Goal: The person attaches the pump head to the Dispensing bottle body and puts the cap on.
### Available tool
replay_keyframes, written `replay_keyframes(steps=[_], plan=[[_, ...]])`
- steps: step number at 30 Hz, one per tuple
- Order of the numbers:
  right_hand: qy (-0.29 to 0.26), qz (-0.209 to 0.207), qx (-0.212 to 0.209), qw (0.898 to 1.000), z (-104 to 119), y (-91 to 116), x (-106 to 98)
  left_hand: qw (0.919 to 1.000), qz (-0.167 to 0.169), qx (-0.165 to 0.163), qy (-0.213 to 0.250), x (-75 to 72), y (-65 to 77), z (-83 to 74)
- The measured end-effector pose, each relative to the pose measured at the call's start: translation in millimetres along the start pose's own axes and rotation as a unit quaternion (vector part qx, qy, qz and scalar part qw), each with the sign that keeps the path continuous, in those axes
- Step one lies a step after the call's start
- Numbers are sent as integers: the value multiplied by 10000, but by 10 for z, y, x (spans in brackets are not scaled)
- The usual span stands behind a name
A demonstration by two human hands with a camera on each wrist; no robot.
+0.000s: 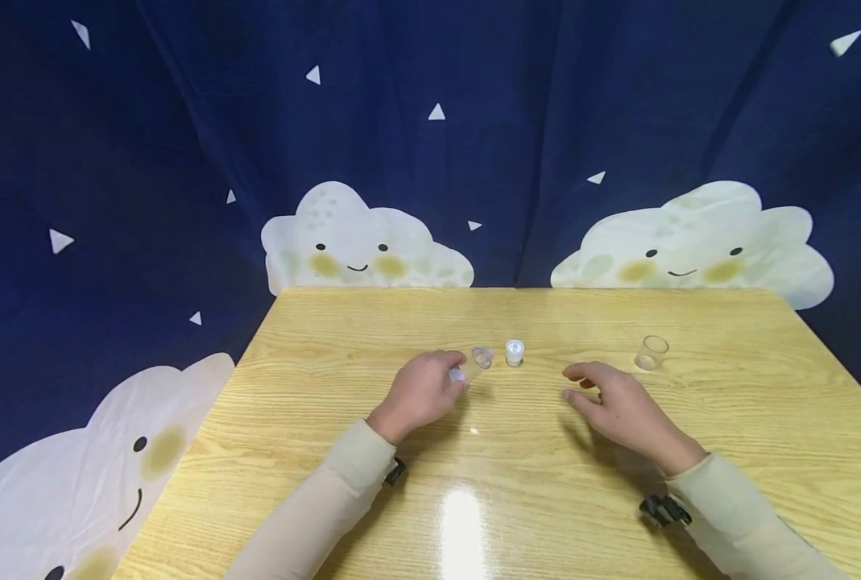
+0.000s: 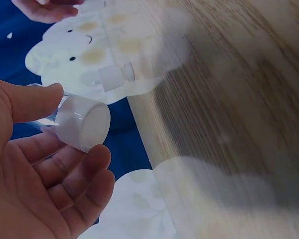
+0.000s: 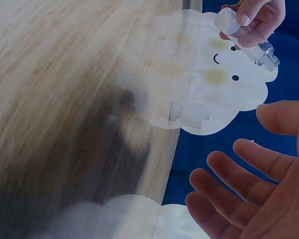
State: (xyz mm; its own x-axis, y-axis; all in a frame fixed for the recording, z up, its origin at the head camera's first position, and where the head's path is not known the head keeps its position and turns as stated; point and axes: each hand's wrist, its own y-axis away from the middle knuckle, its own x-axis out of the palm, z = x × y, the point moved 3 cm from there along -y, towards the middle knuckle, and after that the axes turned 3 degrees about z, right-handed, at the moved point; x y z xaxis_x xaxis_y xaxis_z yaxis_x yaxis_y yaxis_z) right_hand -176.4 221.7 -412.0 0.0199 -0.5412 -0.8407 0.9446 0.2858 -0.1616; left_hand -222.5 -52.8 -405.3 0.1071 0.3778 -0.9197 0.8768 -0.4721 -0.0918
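Observation:
A small clear bottle (image 1: 476, 366) with a threaded neck and a white base is in my left hand (image 1: 421, 390). The left thumb and fingers grip it near the base, and the neck points right, tilted over the table. In the left wrist view the white base (image 2: 84, 123) faces the camera. Just right of the bottle's neck stands a small white fitting (image 1: 515, 352). My right hand (image 1: 622, 407) hovers over the table with nothing in it, fingers loosely bent and thumb apart. Beyond its knuckles, to the right, is a clear open cylinder (image 1: 651, 353), like a cap.
The wooden table (image 1: 314, 427) has a glossy top with a bright reflection near its front. Behind it hangs a dark blue curtain (image 1: 401, 145) printed with clouds and triangles. Dark straps sit at both wrists.

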Motion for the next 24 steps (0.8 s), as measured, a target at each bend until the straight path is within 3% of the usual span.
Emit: replay_keyframes(steps=[24], plan=[[-23, 74, 42, 10000, 35, -16, 30, 10000, -63, 55, 3, -19, -2, -10]])
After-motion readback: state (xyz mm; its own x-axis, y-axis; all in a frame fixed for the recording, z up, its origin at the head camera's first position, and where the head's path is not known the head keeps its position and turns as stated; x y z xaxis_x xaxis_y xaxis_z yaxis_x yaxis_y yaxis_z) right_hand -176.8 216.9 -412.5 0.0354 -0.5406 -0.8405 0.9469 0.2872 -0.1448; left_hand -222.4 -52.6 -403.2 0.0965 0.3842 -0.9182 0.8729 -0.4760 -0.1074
